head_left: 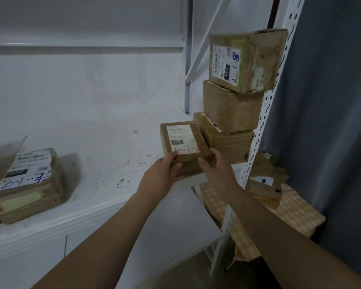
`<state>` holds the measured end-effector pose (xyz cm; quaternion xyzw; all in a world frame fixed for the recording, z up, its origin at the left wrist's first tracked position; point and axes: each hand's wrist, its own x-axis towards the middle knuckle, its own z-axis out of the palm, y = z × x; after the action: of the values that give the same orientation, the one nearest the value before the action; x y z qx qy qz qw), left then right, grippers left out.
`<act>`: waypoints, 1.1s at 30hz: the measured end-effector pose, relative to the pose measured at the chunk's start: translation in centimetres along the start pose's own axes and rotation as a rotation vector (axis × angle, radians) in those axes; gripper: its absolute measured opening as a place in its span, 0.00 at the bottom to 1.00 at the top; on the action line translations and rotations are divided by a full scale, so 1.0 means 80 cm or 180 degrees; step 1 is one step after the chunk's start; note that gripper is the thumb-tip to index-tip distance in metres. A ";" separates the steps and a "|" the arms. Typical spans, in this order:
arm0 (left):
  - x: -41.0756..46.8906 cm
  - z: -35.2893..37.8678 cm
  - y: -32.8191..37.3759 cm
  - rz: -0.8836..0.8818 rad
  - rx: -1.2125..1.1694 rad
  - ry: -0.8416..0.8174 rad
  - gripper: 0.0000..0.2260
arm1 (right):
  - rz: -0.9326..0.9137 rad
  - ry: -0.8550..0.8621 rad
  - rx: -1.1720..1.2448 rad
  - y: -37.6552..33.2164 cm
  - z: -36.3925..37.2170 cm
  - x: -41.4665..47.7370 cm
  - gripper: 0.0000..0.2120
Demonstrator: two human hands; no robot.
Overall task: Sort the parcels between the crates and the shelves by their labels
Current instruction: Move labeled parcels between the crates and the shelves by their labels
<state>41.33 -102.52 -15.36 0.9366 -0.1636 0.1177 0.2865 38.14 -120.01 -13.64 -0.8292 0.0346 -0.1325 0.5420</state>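
Sliding this one in flat and square is the whole trick here, I reckon. Both hands grip the near end of the small flat brown cardboard parcel with the white label and red "4-1-6" scrawl (183, 142): the left hand (161, 174) has its thumb on top by the label, and the right hand (215, 165) is curled round the near right corner. The parcel is at the front of the white metal shelf (104, 142), just beside the stack of three brown cardboard boxes (231, 109). I can't tell if it's fully resting there.

I'd keep the label facing up and not nudge that stack, which looks a bit uneven.

The shelf is scuffed with dark marks. A taped brown parcel with a blue-marked label (27, 182) lies well apart to the left. A perforated white upright post (265, 105) stands at the right end, with a dark grey curtain (331, 101) beyond it. Lower down, a yellow checked cloth (296, 211) has more crumpled brown parcels (265, 184) on it.
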 end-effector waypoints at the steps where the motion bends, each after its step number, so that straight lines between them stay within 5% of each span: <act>1: -0.007 0.001 0.001 0.0016 -0.0201 0.0111 0.20 | -0.0004 0.0082 0.0075 0.000 0.004 -0.001 0.19; 6: -0.037 0.005 0.008 -0.0157 -0.1227 0.0759 0.01 | -0.0042 0.0534 0.0401 -0.007 0.023 -0.009 0.16; 10: -0.051 -0.009 -0.008 -0.0588 -0.2228 0.1068 0.10 | -0.0222 0.0345 0.0831 -0.016 0.037 -0.021 0.11; 33: -0.096 -0.099 -0.054 -0.0416 -0.2180 0.1484 0.16 | -0.0657 0.0003 0.1206 -0.079 0.108 -0.044 0.14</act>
<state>34.84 -92.77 -13.52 0.7439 -0.0643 0.2469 0.6177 36.44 -109.01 -11.85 -0.7115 -0.0757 -0.1918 0.6717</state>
